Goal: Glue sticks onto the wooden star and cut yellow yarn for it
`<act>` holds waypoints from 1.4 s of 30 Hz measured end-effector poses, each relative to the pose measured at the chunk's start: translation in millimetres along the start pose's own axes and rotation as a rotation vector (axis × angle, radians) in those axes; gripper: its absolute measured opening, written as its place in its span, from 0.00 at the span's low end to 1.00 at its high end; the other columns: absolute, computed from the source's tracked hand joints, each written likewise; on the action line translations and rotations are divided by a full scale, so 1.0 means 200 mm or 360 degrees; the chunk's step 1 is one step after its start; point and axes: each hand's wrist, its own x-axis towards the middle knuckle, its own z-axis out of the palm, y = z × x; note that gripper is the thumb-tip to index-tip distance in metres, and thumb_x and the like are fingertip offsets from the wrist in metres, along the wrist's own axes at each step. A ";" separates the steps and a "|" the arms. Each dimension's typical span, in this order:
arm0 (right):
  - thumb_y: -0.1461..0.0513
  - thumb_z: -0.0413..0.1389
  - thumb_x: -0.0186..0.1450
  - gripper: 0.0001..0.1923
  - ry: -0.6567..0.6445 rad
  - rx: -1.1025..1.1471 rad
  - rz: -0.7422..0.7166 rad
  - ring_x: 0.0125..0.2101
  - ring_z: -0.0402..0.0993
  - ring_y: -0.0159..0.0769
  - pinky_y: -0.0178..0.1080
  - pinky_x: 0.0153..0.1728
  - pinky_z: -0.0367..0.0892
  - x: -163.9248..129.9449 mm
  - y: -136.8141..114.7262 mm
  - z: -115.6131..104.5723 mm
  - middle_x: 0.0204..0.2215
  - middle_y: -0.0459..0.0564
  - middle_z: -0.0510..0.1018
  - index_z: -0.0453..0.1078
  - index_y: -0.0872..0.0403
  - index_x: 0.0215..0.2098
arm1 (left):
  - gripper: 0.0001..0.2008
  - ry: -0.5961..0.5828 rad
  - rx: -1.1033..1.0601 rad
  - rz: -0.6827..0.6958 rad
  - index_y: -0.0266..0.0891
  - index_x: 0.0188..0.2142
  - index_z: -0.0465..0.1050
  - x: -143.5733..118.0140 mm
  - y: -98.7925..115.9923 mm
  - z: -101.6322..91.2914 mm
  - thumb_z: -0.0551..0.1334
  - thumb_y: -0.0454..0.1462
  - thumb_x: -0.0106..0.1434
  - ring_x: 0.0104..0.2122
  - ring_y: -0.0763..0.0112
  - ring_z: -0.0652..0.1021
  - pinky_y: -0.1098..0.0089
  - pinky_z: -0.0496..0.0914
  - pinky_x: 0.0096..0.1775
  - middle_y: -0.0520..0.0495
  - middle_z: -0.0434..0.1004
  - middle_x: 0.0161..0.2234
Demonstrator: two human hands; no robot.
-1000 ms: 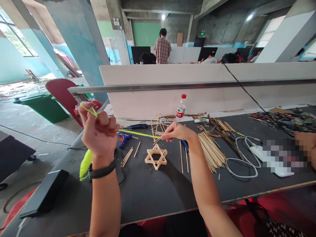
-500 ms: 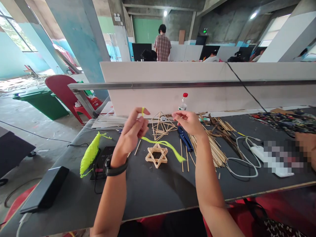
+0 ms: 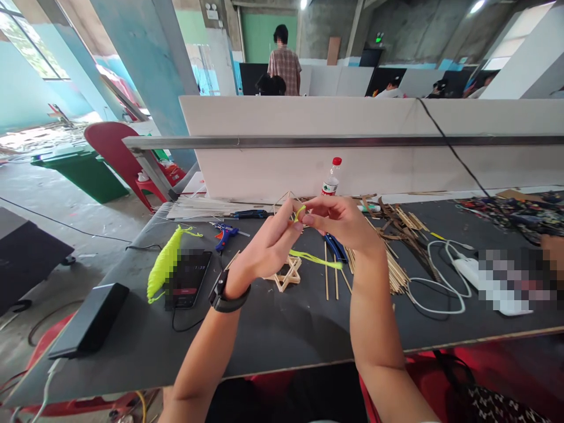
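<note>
A neon-yellow strand of yarn [image 3: 314, 257] is looped at my fingertips, and its tail hangs to the right below my hands. My left hand [image 3: 271, 241] is closed on the yarn, with the loop around a finger. Against it, my right hand [image 3: 341, 223] pinches at the same loop with thumb and forefinger. Beneath them a small six-pointed star of wooden sticks [image 3: 286, 276] lies on the dark table, partly covered by my left hand. Behind my fingers a larger stick frame [image 3: 286, 197] is mostly hidden.
Left on the table are a yellow yarn bundle [image 3: 164, 264], a phone [image 3: 194, 279], a blue glue gun [image 3: 227, 236] and a black box [image 3: 90, 320]. To the right lie blue-handled pliers [image 3: 337, 248], wooden sticks [image 3: 396, 273] and a white cable [image 3: 434, 302]. A bottle [image 3: 331, 179] stands behind.
My left hand has moved right and my right hand has come to meet it at the yarn loop. The view has shifted slightly, and the glue gun now shows.
</note>
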 end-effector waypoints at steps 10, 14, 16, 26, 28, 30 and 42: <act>0.51 0.72 0.58 0.13 -0.0196 0.0304 -0.0107 0.15 0.58 0.23 0.32 0.17 0.55 0.03 0.05 0.01 0.17 0.38 0.69 0.79 0.49 0.29 | 0.10 -0.0226 -0.0623 -0.0157 0.44 0.39 0.60 -0.02 0.03 0.03 0.54 0.46 0.74 0.20 0.76 0.49 0.70 0.47 0.23 0.58 0.49 0.25; 0.49 0.73 0.56 0.17 -0.0118 0.0455 -0.0083 0.14 0.55 0.21 0.31 0.15 0.51 0.07 0.10 0.06 0.16 0.37 0.67 0.78 0.51 0.27 | 0.13 -0.0143 -0.0751 -0.0202 0.45 0.38 0.59 0.01 0.01 0.02 0.55 0.50 0.74 0.20 0.76 0.46 0.72 0.45 0.21 0.59 0.46 0.24; 0.49 0.72 0.56 0.18 -0.0092 0.0523 -0.0084 0.14 0.53 0.20 0.31 0.14 0.50 0.09 0.11 0.09 0.16 0.37 0.66 0.75 0.52 0.26 | 0.14 -0.0090 -0.0801 -0.0194 0.45 0.37 0.59 0.02 0.01 0.02 0.56 0.50 0.73 0.20 0.77 0.44 0.73 0.45 0.20 0.59 0.44 0.24; 0.46 0.67 0.58 0.19 0.0007 0.0745 0.0028 0.13 0.40 0.22 0.34 0.13 0.38 0.10 0.05 0.14 0.14 0.32 0.50 0.67 0.50 0.28 | 0.18 0.0005 -0.0790 -0.0323 0.42 0.31 0.60 0.05 -0.02 0.00 0.61 0.50 0.69 0.18 0.80 0.47 0.74 0.44 0.19 0.59 0.44 0.24; 0.46 0.66 0.59 0.20 0.0021 0.0729 0.0110 0.14 0.39 0.22 0.34 0.14 0.37 0.10 0.02 0.14 0.14 0.32 0.47 0.68 0.50 0.27 | 0.18 -0.0003 -0.0831 -0.0335 0.42 0.31 0.60 0.06 -0.03 0.00 0.61 0.50 0.69 0.18 0.80 0.47 0.74 0.43 0.19 0.59 0.43 0.24; 0.46 0.67 0.59 0.20 0.0058 0.0708 0.0170 0.14 0.38 0.22 0.35 0.14 0.36 0.10 0.00 0.15 0.15 0.32 0.46 0.68 0.51 0.27 | 0.17 -0.0011 -0.0879 -0.0352 0.42 0.32 0.60 0.06 -0.03 -0.01 0.61 0.49 0.69 0.18 0.81 0.47 0.74 0.42 0.20 0.59 0.42 0.24; 0.47 0.66 0.63 0.17 0.0170 0.0688 0.0131 0.16 0.36 0.23 0.36 0.17 0.37 0.11 0.02 0.16 0.16 0.33 0.47 0.71 0.50 0.31 | 0.13 0.0053 -0.0922 -0.0396 0.43 0.37 0.63 0.06 -0.03 -0.03 0.60 0.48 0.70 0.18 0.80 0.45 0.75 0.43 0.20 0.60 0.41 0.25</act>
